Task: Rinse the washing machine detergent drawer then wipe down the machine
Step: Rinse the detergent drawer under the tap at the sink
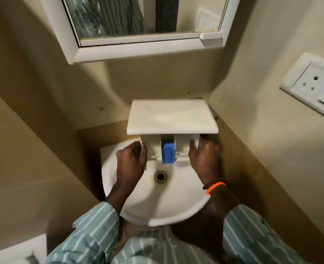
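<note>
I hold the white detergent drawer over the basin of the white washbasin, its far end tucked under the white shelf above the basin. My left hand grips the drawer's left wall, fingers curled closed around it. My right hand clasps the right wall the same way, thumb over the top edge. A blue insert sits in the drawer's middle compartment, just behind the drain. An orange band circles my right wrist. A mirrored cabinet hangs above, and a wall socket is on the right wall.
</note>
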